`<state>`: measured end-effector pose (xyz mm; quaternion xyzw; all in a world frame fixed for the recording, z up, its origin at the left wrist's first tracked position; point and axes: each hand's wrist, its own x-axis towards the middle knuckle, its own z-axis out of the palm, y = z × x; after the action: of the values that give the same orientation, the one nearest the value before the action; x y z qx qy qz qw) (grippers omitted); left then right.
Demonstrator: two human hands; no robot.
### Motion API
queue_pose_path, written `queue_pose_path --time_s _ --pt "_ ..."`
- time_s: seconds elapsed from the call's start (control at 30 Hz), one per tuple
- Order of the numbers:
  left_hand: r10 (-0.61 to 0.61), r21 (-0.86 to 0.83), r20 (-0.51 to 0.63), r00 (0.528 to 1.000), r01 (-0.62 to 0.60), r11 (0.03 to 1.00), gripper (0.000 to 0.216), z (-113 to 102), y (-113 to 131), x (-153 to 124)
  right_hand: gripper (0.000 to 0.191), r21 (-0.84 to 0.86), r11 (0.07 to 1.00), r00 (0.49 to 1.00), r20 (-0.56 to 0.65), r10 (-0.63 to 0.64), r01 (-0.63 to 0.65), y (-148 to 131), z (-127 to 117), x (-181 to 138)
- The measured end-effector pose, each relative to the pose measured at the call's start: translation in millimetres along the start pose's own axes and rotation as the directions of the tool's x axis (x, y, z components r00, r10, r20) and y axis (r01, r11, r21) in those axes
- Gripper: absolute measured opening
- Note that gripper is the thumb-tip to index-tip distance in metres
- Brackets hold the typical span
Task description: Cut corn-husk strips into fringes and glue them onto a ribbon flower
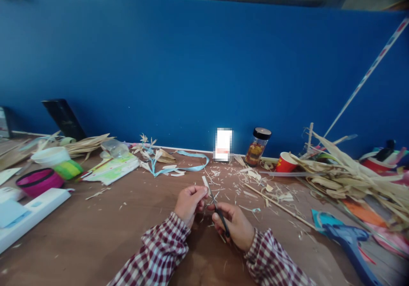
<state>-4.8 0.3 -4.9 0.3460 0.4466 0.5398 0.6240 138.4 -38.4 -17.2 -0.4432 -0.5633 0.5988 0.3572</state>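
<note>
My left hand point(189, 202) pinches a short pale strip of dried husk point(205, 182) that stands up from its fingertips. My right hand point(234, 225) is wrapped round the black handles of small scissors point(218, 212), whose blades reach up to the base of the strip. Both hands hover just above the brown tabletop point(96, 235), close together, with plaid sleeves at the wrists. Pale husk shavings point(243, 179) lie scattered on the table behind the hands.
A pile of dried husks point(354, 175), a red paper cup point(285, 163) and a black-lidded jar point(257, 146) sit at the right. A blue glue gun point(347, 239) lies front right. Pink bowl point(36, 182), white tub point(51, 154) and white tray point(28, 213) stand left. Blue ribbon point(191, 163) lies by the blue wall.
</note>
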Motion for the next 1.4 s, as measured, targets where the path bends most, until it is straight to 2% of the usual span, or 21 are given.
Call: queue_pose_path --time_s 1.4 --pt "-0.003 -0.001 0.01 1.0 0.003 1.0 0.021 0.7 1.9 -0.5 0.04 0.023 1.0 0.999 -0.032 0.008 -0.008 -1.6 1.9 0.8"
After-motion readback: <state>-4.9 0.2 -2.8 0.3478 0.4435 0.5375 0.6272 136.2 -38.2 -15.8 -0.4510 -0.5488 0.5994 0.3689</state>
